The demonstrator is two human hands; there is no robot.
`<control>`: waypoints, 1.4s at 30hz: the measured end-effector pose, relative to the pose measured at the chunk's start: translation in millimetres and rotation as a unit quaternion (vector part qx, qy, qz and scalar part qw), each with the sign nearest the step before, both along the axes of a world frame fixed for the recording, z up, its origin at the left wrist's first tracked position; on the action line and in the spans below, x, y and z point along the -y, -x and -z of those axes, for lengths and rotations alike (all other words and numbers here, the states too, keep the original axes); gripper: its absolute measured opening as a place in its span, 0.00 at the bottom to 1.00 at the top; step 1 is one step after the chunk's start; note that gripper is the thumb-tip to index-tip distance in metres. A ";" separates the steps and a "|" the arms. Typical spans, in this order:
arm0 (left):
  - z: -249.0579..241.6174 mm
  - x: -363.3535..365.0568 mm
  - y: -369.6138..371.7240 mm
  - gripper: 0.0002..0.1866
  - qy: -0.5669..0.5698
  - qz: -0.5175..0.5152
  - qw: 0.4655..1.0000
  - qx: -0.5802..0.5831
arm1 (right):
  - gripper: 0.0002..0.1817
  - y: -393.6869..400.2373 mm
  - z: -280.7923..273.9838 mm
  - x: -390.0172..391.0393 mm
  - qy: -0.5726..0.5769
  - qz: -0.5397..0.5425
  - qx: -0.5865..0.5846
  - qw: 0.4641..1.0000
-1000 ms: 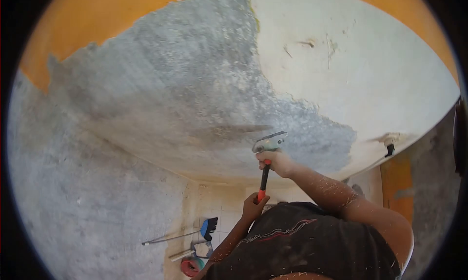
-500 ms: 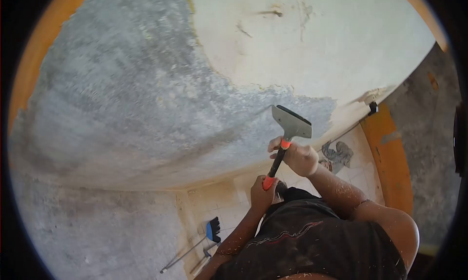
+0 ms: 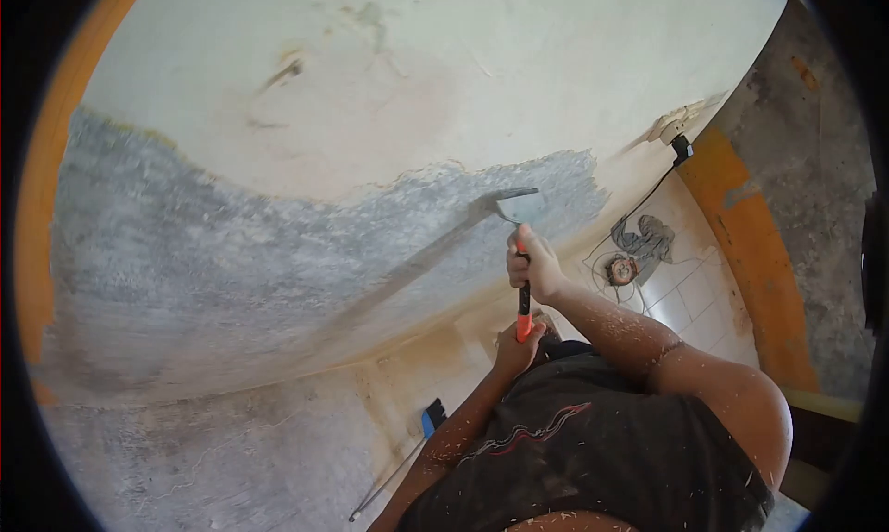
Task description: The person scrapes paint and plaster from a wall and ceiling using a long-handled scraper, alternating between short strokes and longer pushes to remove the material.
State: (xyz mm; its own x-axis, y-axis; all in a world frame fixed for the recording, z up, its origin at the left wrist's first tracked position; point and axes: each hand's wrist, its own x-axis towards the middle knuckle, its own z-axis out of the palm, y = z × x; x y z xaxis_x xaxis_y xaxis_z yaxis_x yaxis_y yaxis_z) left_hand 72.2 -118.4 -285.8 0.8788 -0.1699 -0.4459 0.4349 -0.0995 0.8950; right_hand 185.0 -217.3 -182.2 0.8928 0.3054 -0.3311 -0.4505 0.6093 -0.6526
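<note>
A long-handled scraper (image 3: 525,298) with a black and orange handle reaches up to the wall, its broad metal blade at the grey stripped band (image 3: 306,245). My right hand (image 3: 537,271) wraps round the upper handle just below the blade, thumb pointing along it. Lower down, my left hand (image 3: 519,351) grips the orange butt end close to my dark shirt. Above the blade, the pale paint (image 3: 519,87) ends in a ragged edge. Light flakes speckle my arms and shirt.
A blue-headed broom (image 3: 431,417) stands low on the left. On the tiled floor to the right lie a round corded device (image 3: 622,270) and a crumpled grey cloth (image 3: 653,239). A black plug (image 3: 682,150) sits in the wall socket, its cable hanging down.
The scraper has turned, its blade now at the wall. My right hand's loosely held fingers have closed round the handle. The view has shifted, showing more pale wall and the round device.
</note>
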 end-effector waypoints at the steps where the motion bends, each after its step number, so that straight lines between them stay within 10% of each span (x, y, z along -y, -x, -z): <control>1: -2.8 1.5 1.1 0.13 0.004 -0.027 1.000 0.003 | 0.21 -1.8 0.4 -1.8 -0.008 0.000 -0.008 1.000; 4: -48.5 4.1 -15.4 0.15 -0.126 -0.004 0.990 0.067 | 0.21 -13.4 -15.3 -1.4 0.062 0.037 0.005 0.997; 13: -19.8 40.3 -23.1 0.13 0.108 -0.032 0.991 -0.075 | 0.23 -21.9 -17.0 17.8 0.220 0.042 0.152 0.963; 20: -15.6 40.2 -31.6 0.12 0.019 0.006 0.999 -0.025 | 0.28 -26.2 -4.3 24.8 0.291 0.025 0.202 0.935; 42: -24.8 54.1 -18.3 0.13 0.118 -0.017 0.990 -0.081 | 0.29 -26.6 -26.9 34.8 0.286 -0.071 0.148 0.944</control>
State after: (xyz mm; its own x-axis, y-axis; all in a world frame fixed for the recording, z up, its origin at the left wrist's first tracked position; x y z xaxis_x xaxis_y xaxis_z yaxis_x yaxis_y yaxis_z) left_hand 90.4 -172.4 -261.0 0.8065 -0.2581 -0.5320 0.5734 0.1214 0.8103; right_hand 211.6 -252.1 -155.4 0.9356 0.2761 -0.2202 -0.2470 0.0660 -0.9668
